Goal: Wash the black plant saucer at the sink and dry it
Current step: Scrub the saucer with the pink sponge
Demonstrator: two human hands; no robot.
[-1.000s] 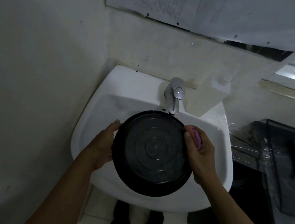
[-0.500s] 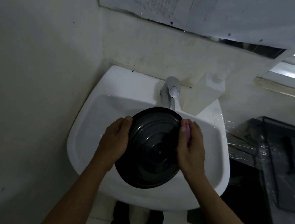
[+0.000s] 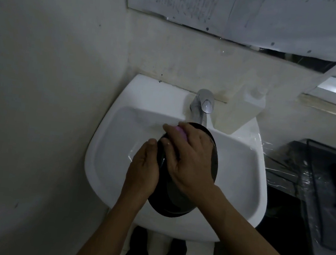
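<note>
Black plant saucer (image 3: 212, 154) is held tilted on edge over the sink (image 3: 95, 160) basin, just below the tap (image 3: 202, 106). Left hand (image 3: 142, 171) grips its left rim. Right hand (image 3: 188, 161) lies across the face, fingers curled on a pink sponge (image 3: 180, 131) at the top edge. Risk: the saucer is probably slick, so scrub pressure against a one-sided grip could twist it loose. It would then drop into the basin or knock the tap.

No text is coming through legibly. A white sheet of paper (image 3: 251, 12) is hanging across the upper middle and upper right of the frame. Rows of small dark print are running across its left part, but the lines are blurring into grey smudges, so no word, number or brand is showing clearly enough to read.
</note>
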